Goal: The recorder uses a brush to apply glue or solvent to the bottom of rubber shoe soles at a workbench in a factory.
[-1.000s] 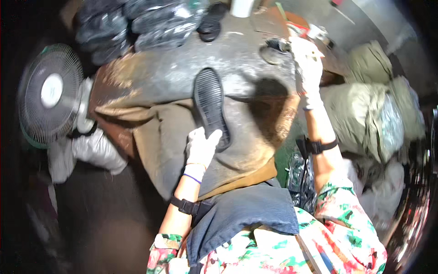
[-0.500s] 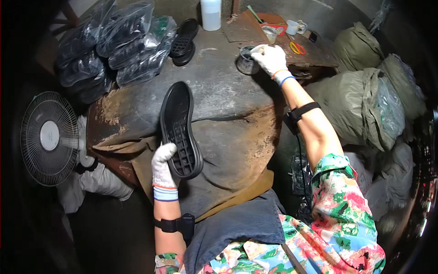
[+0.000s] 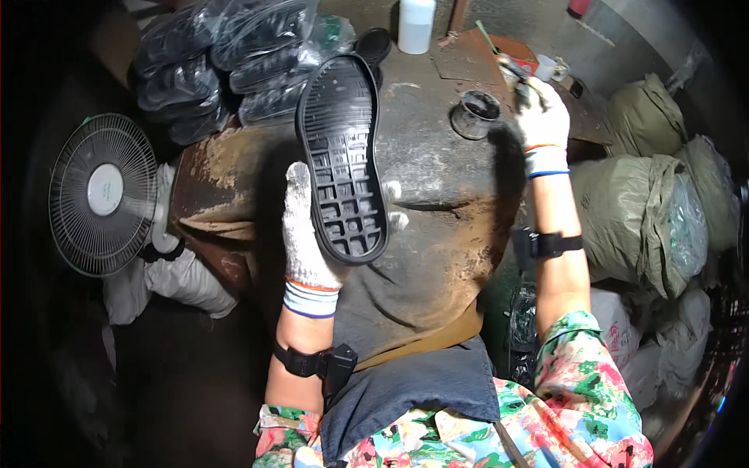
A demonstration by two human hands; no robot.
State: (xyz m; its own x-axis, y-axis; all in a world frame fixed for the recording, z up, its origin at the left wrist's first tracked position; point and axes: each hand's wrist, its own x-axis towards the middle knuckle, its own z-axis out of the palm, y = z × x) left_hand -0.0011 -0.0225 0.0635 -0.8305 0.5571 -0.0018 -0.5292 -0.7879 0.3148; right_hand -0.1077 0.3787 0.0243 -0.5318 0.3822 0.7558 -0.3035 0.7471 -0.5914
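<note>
A black rubber shoe sole (image 3: pixel 342 160) is held up over the worktable (image 3: pixel 437 168), its ribbed inner side facing me. My left hand (image 3: pixel 306 234), in a white knit glove, grips it at the heel end. My right hand (image 3: pixel 540 117), also gloved, is at the far right of the table and closed around a small brush-like tool (image 3: pixel 512 72); its tip is partly hidden. A small round dark tin (image 3: pixel 474 115) sits just left of that hand.
Bagged black soles (image 3: pixel 218 62) are piled at the back left, with a loose sole (image 3: pixel 373 45) and a white bottle (image 3: pixel 416 25) behind. An electric fan (image 3: pixel 103 195) stands at the left. Stuffed green sacks (image 3: pixel 647 203) crowd the right side.
My left hand has raised the sole higher and closer to me. My right hand has stayed near the tin at the far right, shifting slightly.
</note>
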